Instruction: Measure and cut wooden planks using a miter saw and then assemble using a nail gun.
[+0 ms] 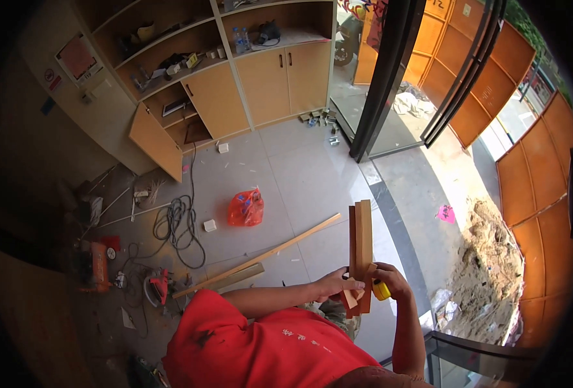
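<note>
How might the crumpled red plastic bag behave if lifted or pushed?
The crumpled red plastic bag would probably flop and sag, its thin film being wrinkled. Pushed, it might slide easily, since the grey tiled floor looks smooth and glossy.

Ahead of you stands a wooden cabinet (215,100), with one lower door (156,142) swung open and clear plastic bottles (241,40) on a shelf. On the tiled floor (286,155) you have a red plastic bag (246,208), a small white box (209,226) near it, and a loosely coiled cable (176,223) farther left. To your right, beyond the dark door frame (390,77), a pink sheet (446,214) lies near heaped sand (490,249), with orange panels (545,174) standing past it.
</note>
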